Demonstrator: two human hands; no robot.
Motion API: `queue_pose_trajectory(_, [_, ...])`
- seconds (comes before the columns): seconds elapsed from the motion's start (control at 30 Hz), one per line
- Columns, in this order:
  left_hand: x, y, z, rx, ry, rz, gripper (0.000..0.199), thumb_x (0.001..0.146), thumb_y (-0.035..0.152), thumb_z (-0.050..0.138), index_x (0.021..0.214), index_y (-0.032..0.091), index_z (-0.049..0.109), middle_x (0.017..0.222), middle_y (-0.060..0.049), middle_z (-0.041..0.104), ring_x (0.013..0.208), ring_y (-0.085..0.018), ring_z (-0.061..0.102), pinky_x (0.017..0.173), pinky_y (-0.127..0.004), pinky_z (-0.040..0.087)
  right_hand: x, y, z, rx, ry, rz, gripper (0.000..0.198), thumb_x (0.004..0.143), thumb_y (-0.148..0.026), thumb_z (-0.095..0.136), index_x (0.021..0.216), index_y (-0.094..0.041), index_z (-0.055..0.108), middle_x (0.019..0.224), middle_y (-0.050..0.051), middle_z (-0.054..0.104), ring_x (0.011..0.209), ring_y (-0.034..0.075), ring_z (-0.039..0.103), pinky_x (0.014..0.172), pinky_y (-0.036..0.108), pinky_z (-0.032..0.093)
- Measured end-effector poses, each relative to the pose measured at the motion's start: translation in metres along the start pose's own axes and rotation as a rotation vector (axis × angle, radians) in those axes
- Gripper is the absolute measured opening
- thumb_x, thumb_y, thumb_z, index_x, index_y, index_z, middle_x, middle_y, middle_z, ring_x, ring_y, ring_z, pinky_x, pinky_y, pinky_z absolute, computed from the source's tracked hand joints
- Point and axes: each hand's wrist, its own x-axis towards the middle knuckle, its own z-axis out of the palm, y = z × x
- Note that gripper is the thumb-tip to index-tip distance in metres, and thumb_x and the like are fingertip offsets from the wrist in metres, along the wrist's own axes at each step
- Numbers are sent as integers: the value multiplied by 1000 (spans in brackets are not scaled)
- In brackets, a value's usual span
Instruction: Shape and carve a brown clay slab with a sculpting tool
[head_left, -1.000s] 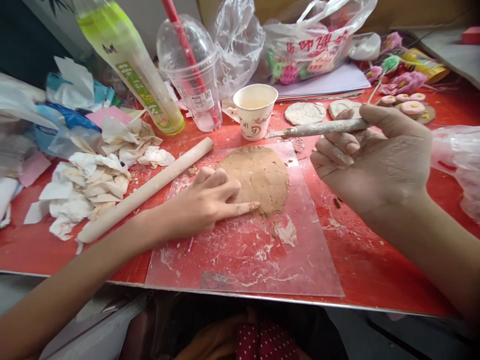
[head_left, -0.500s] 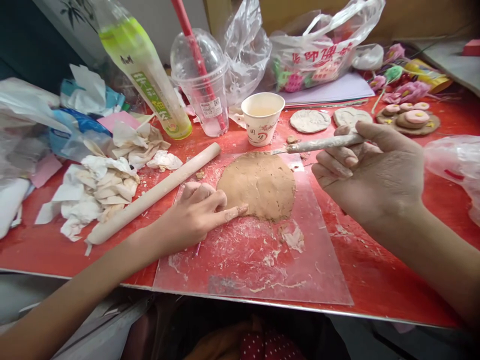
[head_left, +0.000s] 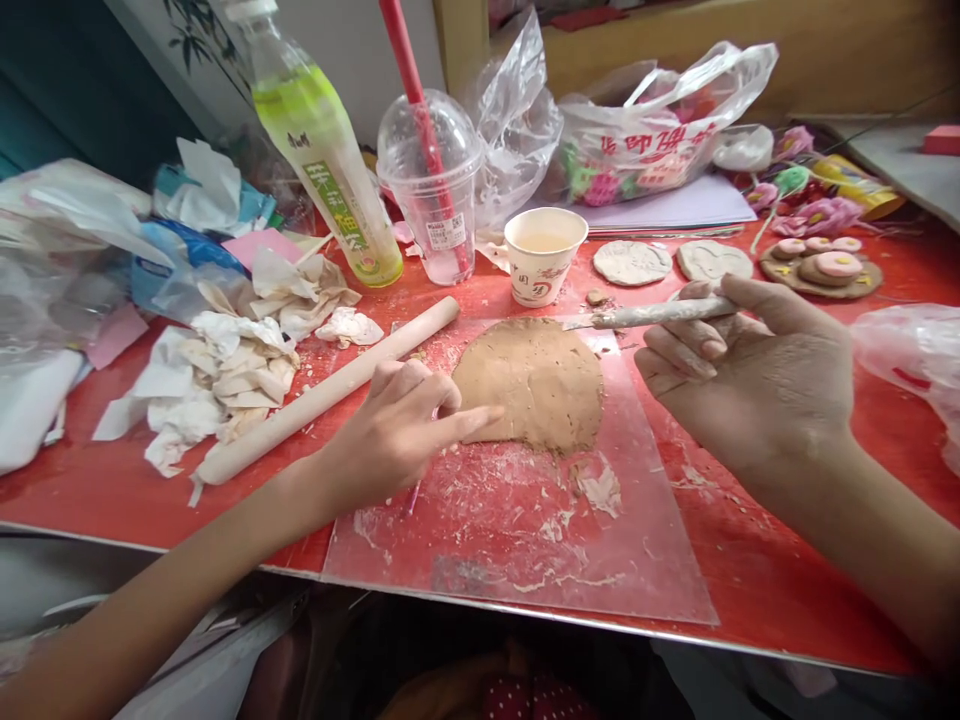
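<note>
A flat slab of brown clay (head_left: pixel 536 385) with a rough edge lies on a clear plastic sheet (head_left: pixel 517 570) smeared with clay. My left hand (head_left: pixel 409 425) reaches in from the left, its index finger stretched onto the slab's lower left part and the other fingers loosely bent. Between the fingers of my right hand (head_left: pixel 757 375), palm turned up, is a clay knife (head_left: pixel 660 313) with a clay-caked handle. Its thin metal tip is at the slab's upper edge. A thin purple stick (head_left: pixel 413 498) shows partly beneath my left hand.
A rolling pin (head_left: pixel 330 390) lies left of the slab, beside crumpled tissues (head_left: pixel 217 380). Behind stand a paper cup (head_left: pixel 545 255) of liquid, a plastic cup (head_left: pixel 431 190) with a red straw and a drink bottle (head_left: pixel 330 170). Pale clay discs (head_left: pixel 632 263) lie at the back right.
The whole view has shifted, so things appear a little further right and lower. Both hands keep nearly the same pose, the left index finger still on the slab and the knife still in my right hand.
</note>
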Motion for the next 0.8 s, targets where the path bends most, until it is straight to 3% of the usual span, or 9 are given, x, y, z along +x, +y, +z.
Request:
queue_pose_trajectory(0.07, [1,2,2,25,-52,5,38,88,3,39,115,24,55,77,0,50,76,-13,39,72,-30,29,-2,0,1,6,2,2,18,77,-21,47,60,-15,48,46,-4,30,42,6,22,40,20,23])
queue_pose_trajectory(0.1, [2,2,2,22,-62,14,37,88,3,38,112,24,57,77,0,51,76,-13,39,73,-30,29,-2,0,2,9,4,3,18,77,-21,47,60,-15,47,46,-4,30,42,6,23,40,20,23])
queue_pose_trajectory(0.2, [3,2,2,3,49,-15,29,86,4,41,80,21,64,70,0,50,75,-14,39,73,-33,29,-4,0,3,13,-1,11,19,77,-21,46,60,-15,47,46,-4,29,43,6,23,41,20,23])
queue_pose_trajectory(0.23, [4,2,2,1,77,-39,29,86,3,41,78,20,63,71,-1,50,75,-14,39,72,-33,30,-5,0,3,11,-6,15,19,78,-21,46,60,-15,47,46,-4,29,42,6,23,41,20,23])
queue_pose_trajectory(0.37, [6,-1,2,-8,-34,-31,39,89,4,34,112,23,58,88,-4,53,83,-15,42,73,-32,35,-6,1,4,-23,-19,28,19,78,-22,46,60,-17,46,45,-4,29,42,7,24,41,21,24])
queue_pose_trajectory(0.4, [6,-2,3,-13,-57,-18,38,90,5,34,112,24,58,87,-4,53,84,-15,42,73,-33,35,-7,1,4,-30,-22,30,18,78,-22,47,61,-17,46,45,-4,29,42,7,24,41,22,24])
queue_pose_trajectory(0.57, [3,0,3,18,18,-48,26,87,9,45,69,19,61,79,-1,54,81,-16,41,75,-35,29,-8,0,4,-18,-44,32,19,77,-23,48,59,-17,44,45,-4,28,41,6,24,41,21,25])
queue_pose_trajectory(0.73, [3,2,6,49,-40,-12,36,87,3,39,109,24,59,92,-3,54,88,-16,43,77,-32,30,-8,1,2,-25,-62,52,22,79,-25,46,58,-18,44,45,-4,27,41,7,25,41,22,25])
queue_pose_trajectory(0.8, [3,2,5,55,-74,16,36,88,5,38,112,24,58,92,-3,54,89,-16,44,79,-32,30,-8,1,2,-31,-61,60,22,79,-25,46,58,-18,44,45,-4,27,42,7,25,42,22,25])
